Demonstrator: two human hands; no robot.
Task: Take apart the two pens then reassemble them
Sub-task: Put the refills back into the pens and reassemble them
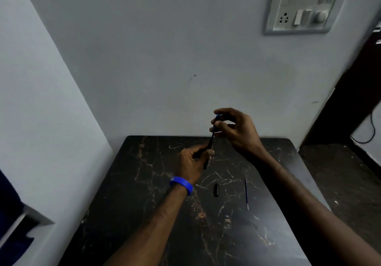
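Note:
I hold a dark blue pen [211, 140] nearly upright above the far part of the black marble table [156, 214]. My left hand [192, 160], with a blue wristband, grips the pen's lower part. My right hand [233, 129] pinches its upper end between thumb and fingers. On the table near me lie a short black pen cap [215, 190] and, to its right, a thin blue refill [246, 193]. Whether the held pen is in one piece or two is hard to tell.
The table stands in a corner, with a grey wall behind it and another on the left. A switch panel [305, 6] is mounted high on the back wall. Dark floor and a black cable [369, 136] lie to the right.

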